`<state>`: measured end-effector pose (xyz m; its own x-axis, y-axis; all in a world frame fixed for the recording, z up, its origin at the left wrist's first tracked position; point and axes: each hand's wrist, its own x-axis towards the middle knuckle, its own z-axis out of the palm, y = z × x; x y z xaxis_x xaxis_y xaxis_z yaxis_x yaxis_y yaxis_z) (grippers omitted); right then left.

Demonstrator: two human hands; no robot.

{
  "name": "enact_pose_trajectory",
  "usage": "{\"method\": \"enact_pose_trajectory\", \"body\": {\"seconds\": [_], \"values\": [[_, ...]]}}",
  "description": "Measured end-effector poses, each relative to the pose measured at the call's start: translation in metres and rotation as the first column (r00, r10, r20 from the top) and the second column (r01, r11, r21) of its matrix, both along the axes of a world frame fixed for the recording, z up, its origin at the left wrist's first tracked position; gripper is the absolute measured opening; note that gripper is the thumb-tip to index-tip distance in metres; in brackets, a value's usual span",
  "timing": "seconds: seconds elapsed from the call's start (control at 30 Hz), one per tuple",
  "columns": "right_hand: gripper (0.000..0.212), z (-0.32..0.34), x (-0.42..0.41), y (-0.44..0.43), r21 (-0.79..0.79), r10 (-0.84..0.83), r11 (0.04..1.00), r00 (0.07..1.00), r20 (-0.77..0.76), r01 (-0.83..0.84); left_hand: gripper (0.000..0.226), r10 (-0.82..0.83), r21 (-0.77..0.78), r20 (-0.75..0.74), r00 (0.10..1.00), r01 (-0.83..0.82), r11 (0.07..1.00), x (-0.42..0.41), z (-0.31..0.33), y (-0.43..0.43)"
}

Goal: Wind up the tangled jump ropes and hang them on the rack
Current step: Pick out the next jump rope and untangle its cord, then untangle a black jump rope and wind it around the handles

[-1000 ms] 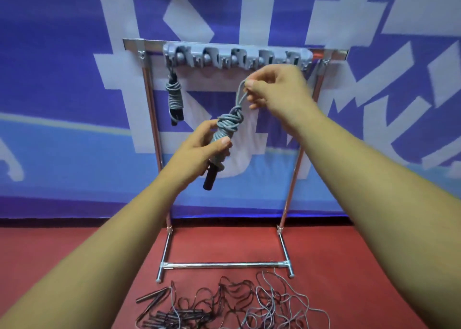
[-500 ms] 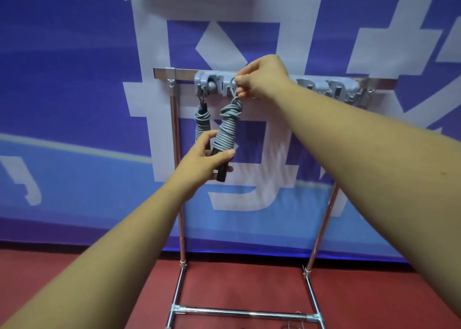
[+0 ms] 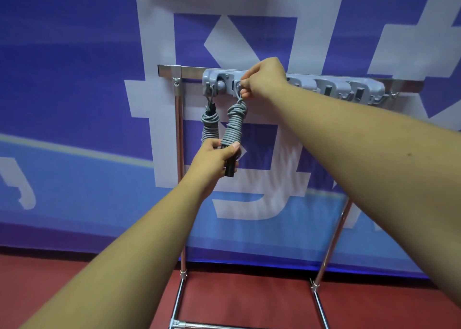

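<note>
Head cam, only view going: a metal rack [image 3: 178,169] stands against a blue and white banner [image 3: 74,79], feet on red floor [image 3: 244,301]. Across its top bar sits a grey hook strip [image 3: 331,87] with several holders in a row.

One wound grey rope [image 3: 209,124] already hangs from the leftmost holder, close to the rack's left upright. Just beside it on the right is the second wound jump rope [image 3: 234,124], coil tilted a bit so its black handle [image 3: 230,169] points down and slightly left. The two bundles are near each other up top and look like they almost touch lower down, hard to say for sure.

The right hand [image 3: 264,79] is up at the second holder, fingertips pressed together, pinching the loop at the top of that rope right at the hook. Can't tell whether the loop is actually seated on it, the fingers cover that spot. The left hand [image 3: 214,159] is wrapped around the bottom of the coil and the handle, fingers closed on it.

Room-wise: the holders to the right of the right hand are free, and there's open space under the bar between the two uprights.
</note>
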<state>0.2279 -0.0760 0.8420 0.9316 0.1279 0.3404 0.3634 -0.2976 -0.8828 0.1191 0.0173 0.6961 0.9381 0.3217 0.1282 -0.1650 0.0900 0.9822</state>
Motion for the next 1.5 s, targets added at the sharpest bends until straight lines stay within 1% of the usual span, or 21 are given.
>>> {"method": "enact_pose_trajectory", "body": {"seconds": [0.1, 0.17, 0.27, 0.3, 0.37, 0.43, 0.5, 0.53, 0.63, 0.67, 0.77, 0.83, 0.93, 1.0, 1.1, 1.17, 1.33, 1.5], "values": [[0.024, 0.001, 0.005, -0.002, 0.015, 0.004, 1.000, 0.999, -0.041, -0.003, 0.036, -0.006, -0.012, -0.006, 1.000, 0.006, 1.000, 0.003, 0.000, 0.002], [0.025, -0.003, 0.005, -0.004, -0.026, 0.009, 1.000, 0.999, -0.045, -0.010, 0.036, -0.012, -0.014, -0.024, 1.000, 0.012, 1.000, 0.005, -0.002, 0.004], [0.031, -0.020, 0.008, -0.006, -0.146, -0.030, 0.989, 0.999, 0.044, 0.036, 0.033, -0.022, -0.025, -0.059, 0.998, 0.021, 0.999, 0.005, -0.011, 0.008], [0.030, -0.026, 0.003, -0.008, -0.180, -0.034, 0.982, 0.996, 0.079, 0.048, 0.033, -0.026, -0.035, -0.067, 0.997, 0.024, 0.999, 0.004, -0.014, 0.008], [0.022, -0.040, -0.007, -0.017, -0.268, -0.039, 0.960, 0.984, 0.172, 0.085, 0.041, -0.029, -0.037, -0.096, 0.995, 0.025, 0.999, 0.004, -0.021, 0.013], [0.022, -0.060, -0.024, -0.033, -0.369, -0.043, 0.920, 0.971, 0.236, 0.130, 0.054, -0.004, 0.006, -0.172, 0.985, 0.005, 1.000, 0.001, -0.028, 0.018], [0.022, -0.091, -0.037, -0.052, -0.430, -0.024, 0.895, 0.973, 0.227, 0.123, 0.060, 0.040, 0.073, -0.268, 0.963, -0.021, 0.997, -0.005, -0.041, 0.021], [0.023, -0.110, -0.043, -0.061, -0.455, -0.022, 0.882, 0.977, 0.212, 0.119, 0.056, 0.051, 0.107, -0.312, 0.949, -0.018, 0.994, -0.010, -0.048, 0.020], [0.033, -0.174, -0.054, -0.086, -0.504, -0.048, 0.860, 0.995, 0.086, 0.085, 0.020, 0.052, 0.267, -0.426, 0.903, 0.070, 0.961, -0.026, -0.081, 0.012], [0.036, -0.196, -0.059, -0.093, -0.517, -0.062, 0.853, 0.998, 0.032, 0.069, 0.016, 0.064, 0.329, -0.454, 0.889, 0.100, 0.939, -0.031, -0.096, 0.009], [0.043, -0.264, -0.074, -0.114, -0.557, -0.106, 0.829, 0.991, -0.086, 0.040, 0.016, 0.091, 0.477, -0.509, 0.856, 0.192, 0.858, -0.044, -0.140, -0.002], [0.045, -0.310, -0.086, -0.124, -0.571, -0.128, 0.821, 0.977, -0.174, 0.006, 0.015, 0.106, 0.543, -0.538, 0.836, 0.248, 0.802, -0.053, -0.170, -0.009], [0.045, -0.381, -0.110, -0.137, -0.597, -0.134, 0.800, 0.953, -0.273, -0.058, 0.014, 0.122, 0.551, -0.579, 0.806, 0.277, 0.787, -0.068, -0.222, -0.017], [0.044, -0.427, -0.125, -0.144, -0.621, -0.135, 0.778, 0.941, -0.311, -0.094, 0.016, 0.137, 0.574, -0.610, 0.780, 0.317, 0.755, -0.080, -0.260, -0.023], [0.043, -0.491, -0.146, -0.154, -0.645, -0.123, 0.745, 0.916, -0.383, -0.169, 0.013, 0.129, 0.566, -0.698, 0.704, 0.434, 0.701, -0.101, -0.322, -0.033], [0.045, -0.531, -0.159, -0.162, -0.662, -0.130, 0.717, 0.890, -0.436, -0.219, 0.018, 0.139, 0.562, -0.747, 0.650, 0.506, 0.654, -0.115, -0.365, -0.037], [0.042, -0.616, -0.184, -0.174, -0.713, -0.147, 0.620, 0.844, -0.516, -0.328, 0.034, 0.134, 0.477, -0.857, 0.498, 0.666, 0.574, -0.148, -0.461, -0.043], [0.035, -0.687, -0.206, -0.169, -0.708, -0.099, 0.532, 0.796, -0.597, -0.465, 0.033, 0.085, 0.395, -0.904, 0.418, 0.745, 0.538, -0.168, -0.530, -0.050]]}}
